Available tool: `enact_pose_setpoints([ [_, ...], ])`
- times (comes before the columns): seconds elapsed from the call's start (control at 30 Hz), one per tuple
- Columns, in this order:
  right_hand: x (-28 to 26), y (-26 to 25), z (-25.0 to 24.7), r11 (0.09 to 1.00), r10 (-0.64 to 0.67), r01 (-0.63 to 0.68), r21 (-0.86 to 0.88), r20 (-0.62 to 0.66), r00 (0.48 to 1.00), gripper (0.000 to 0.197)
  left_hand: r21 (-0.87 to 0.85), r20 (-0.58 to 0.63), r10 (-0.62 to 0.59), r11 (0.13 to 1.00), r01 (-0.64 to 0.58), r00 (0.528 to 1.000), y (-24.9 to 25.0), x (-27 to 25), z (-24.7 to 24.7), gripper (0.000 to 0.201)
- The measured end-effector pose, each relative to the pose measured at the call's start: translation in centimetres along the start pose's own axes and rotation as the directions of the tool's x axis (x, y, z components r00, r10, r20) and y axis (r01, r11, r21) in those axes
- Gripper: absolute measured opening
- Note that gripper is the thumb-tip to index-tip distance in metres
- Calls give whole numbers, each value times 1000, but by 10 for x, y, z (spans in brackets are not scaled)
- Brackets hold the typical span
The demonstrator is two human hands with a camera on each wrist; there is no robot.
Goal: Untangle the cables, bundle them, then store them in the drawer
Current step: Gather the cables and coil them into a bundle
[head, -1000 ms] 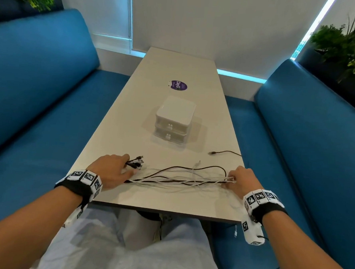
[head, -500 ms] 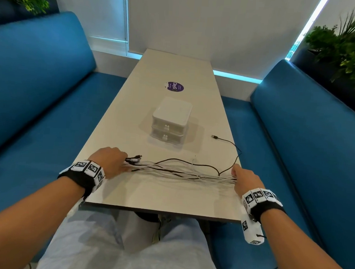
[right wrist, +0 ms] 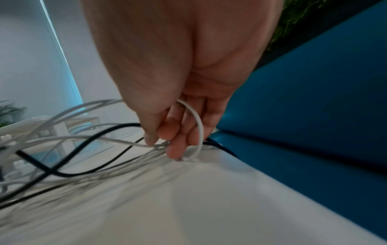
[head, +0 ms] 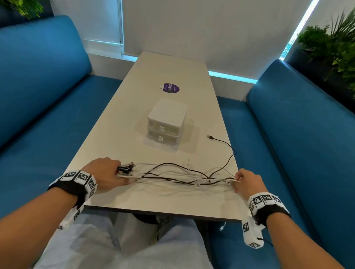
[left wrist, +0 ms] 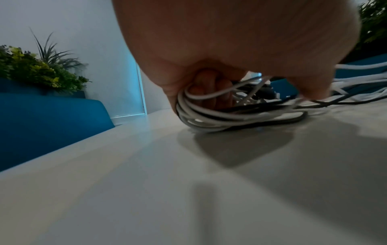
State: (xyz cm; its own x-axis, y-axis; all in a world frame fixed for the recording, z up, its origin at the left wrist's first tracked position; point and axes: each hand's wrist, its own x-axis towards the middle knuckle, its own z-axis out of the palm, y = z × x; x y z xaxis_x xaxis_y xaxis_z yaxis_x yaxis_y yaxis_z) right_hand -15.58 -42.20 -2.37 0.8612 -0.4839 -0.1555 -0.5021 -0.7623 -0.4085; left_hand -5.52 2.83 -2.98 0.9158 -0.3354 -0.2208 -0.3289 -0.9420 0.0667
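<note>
Both hands grip the cables [head: 180,176]: left hand [head: 105,172] clamps the looped ends, right hand [head: 247,183] pinches the far bend, stretched flat on the table [head: 164,200] so strands line up for bundling.

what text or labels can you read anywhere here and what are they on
"ClayG": white letters on the round purple sticker on the table, turned sideways to the head view; my best reading.
Smaller print on that sticker: too small to read.
Wristbands on the left wrist and right wrist: black and white square marker patterns only, no words.
White drawer unit: no label visible.
Wrist views: no text.
</note>
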Motion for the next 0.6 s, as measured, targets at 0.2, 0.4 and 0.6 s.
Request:
enact_pose_setpoints([
  [0.2, -2, 6, 1, 991, -104, 103, 81, 12, 995, 14, 78, 28, 51, 996, -53, 998, 4, 1, -2, 70],
  [0.4, 3, 11, -10, 997, -78, 78, 12, 71, 994, 19, 228, -43, 15, 974, -5, 999, 6, 10, -9, 34],
  [0.6, 1, 19, -26, 951, -22, 65, -301, 147, 989, 67, 268, -61, -45, 962, 60, 997, 8, 18, -5, 33],
])
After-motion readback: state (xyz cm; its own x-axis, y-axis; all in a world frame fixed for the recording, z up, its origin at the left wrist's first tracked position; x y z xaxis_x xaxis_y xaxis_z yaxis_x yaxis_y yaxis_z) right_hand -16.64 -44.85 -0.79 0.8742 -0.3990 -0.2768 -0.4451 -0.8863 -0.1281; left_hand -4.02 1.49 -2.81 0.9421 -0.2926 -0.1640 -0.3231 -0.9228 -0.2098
